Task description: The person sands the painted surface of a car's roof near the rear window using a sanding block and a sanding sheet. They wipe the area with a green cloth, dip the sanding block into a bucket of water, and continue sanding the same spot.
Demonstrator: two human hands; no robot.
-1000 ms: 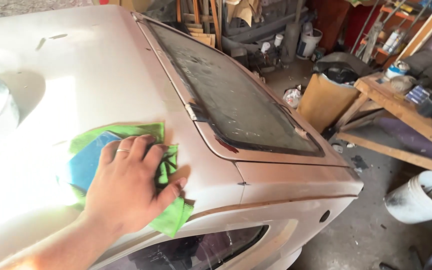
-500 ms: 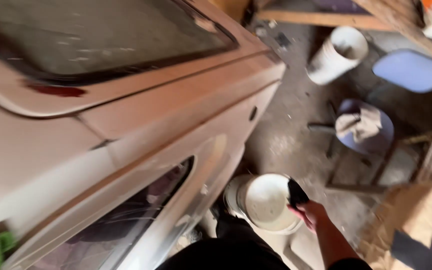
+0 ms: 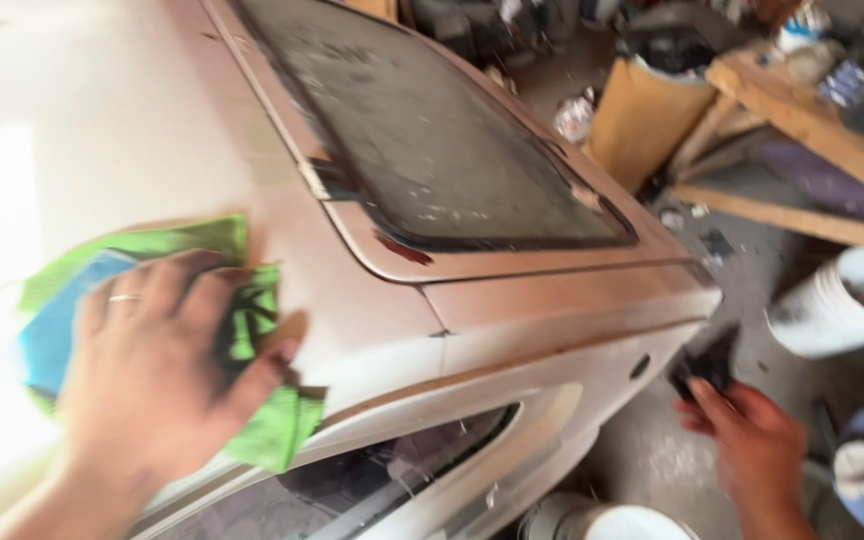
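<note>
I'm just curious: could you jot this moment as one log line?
left hand: flat on green cloth, on car roof | right hand: holds small black object, low beside car | white bucket: on floor

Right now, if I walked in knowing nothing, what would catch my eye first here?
Probably the bright green cloth pressed flat by the left hand on the pale, dusty car roof. Next, the grimy rear window just beyond it. Low on the right, the right hand holds a small black object beside the car, near a white bucket on the floor.
</note>
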